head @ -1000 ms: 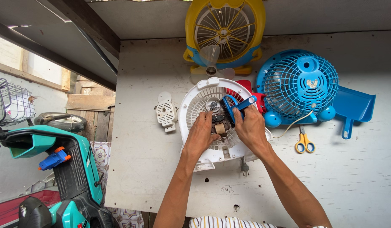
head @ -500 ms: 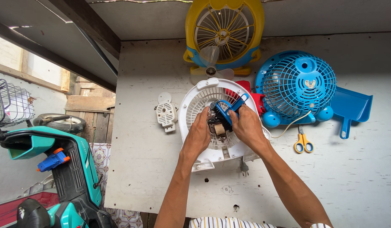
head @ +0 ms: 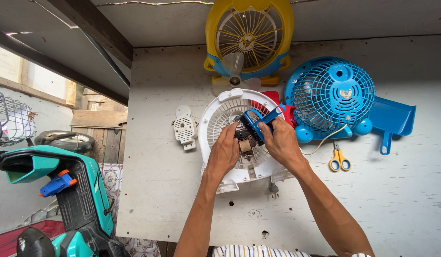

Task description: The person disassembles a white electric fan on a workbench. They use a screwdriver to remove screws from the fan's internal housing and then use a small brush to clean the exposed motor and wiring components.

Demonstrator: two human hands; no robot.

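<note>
A white fan grille (head: pixel 215 119) lies flat on the white table (head: pixel 173 190), with a dark motor (head: pixel 244 135) at its centre. My left hand (head: pixel 225 152) rests on the grille and its fingers touch the motor's left side. My right hand (head: pixel 280 140) grips blue-handled pliers (head: pixel 261 121), whose jaws sit on the motor. A grey plug (head: pixel 273 189) pokes out below the grille.
A yellow fan (head: pixel 249 38) stands at the table's back, and a blue fan (head: pixel 332 95) beside a blue dustpan (head: pixel 391 121) at right. Yellow-handled scissors (head: pixel 338 161) lie near my right arm. A white motor cover (head: pixel 184 127) lies left of the grille. A teal scooter (head: pixel 63 200) stands left of the table.
Both hands stay on the motor. The right hand has shifted the blue pliers slightly over the motor; the view has edged a little.
</note>
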